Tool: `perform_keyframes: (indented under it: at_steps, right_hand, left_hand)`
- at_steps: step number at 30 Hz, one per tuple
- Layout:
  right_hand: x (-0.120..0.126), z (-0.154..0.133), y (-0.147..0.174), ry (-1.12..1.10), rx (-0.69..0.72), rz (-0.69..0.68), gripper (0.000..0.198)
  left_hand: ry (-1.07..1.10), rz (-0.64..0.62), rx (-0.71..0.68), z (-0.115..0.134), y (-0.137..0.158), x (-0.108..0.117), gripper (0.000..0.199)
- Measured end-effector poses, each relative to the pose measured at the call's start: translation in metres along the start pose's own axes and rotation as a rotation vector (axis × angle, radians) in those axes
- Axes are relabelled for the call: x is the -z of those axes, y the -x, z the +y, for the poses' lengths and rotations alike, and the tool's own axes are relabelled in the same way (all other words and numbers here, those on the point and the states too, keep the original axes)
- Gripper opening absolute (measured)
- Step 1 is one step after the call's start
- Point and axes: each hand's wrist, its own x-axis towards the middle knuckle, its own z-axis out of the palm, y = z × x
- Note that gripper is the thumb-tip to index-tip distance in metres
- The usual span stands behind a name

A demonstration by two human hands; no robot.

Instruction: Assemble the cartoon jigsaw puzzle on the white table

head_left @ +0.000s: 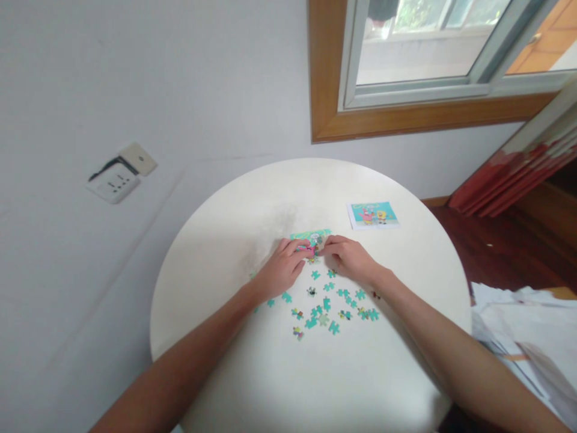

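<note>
A partly joined jigsaw puzzle (310, 235) with a turquoise and pink picture lies on the white round table (252, 198). My left hand (280, 270) rests over its lower left part, fingers stretched out across the pink area. From the right, my right hand (348, 255) reaches the puzzle's right edge with curled, pinched fingers, on what looks like a small puzzle piece; its fingertips partly hide it. Loose turquoise puzzle pieces (326, 303) are scattered below both hands, along with several multicoloured ones, such as a yellow and purple piece (298, 332).
A picture card (373, 215) with a pink and a yellow cartoon figure lies at the table's back right. Behind stand a white wall with a socket (113, 182) and a wood-framed window (324, 72). Papers (518, 337) are piled to the right, below a red curtain (509, 174).
</note>
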Motion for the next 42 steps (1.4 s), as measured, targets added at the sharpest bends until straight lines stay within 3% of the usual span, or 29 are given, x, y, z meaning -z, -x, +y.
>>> perform_keyframes:
  at_steps: [7,11,23,30,42]
  right_hand:
    - [0.019,0.027,0.001,0.015,-0.31,0.293,0.033]
    - [0.029,0.036,0.003,-0.003,-0.394,0.373,0.031]
    - [0.032,0.021,0.008,0.044,-0.402,0.065,0.026]
    - [0.057,0.041,0.016,0.112,-0.535,0.129,0.018]
    - [0.059,0.048,0.018,0.115,-0.572,0.153,0.015]
  left_hand:
    - [0.001,-0.031,-0.009,0.001,-0.002,0.002,0.029]
    - [-0.002,-0.07,-0.017,0.001,-0.002,0.002,0.028]
    - [-0.1,0.001,0.055,-0.008,-0.003,-0.002,0.033]
    - [-0.072,0.052,0.018,-0.016,-0.003,-0.007,0.033]
    - [-0.087,-0.127,-0.054,-0.01,-0.002,-0.004,0.037]
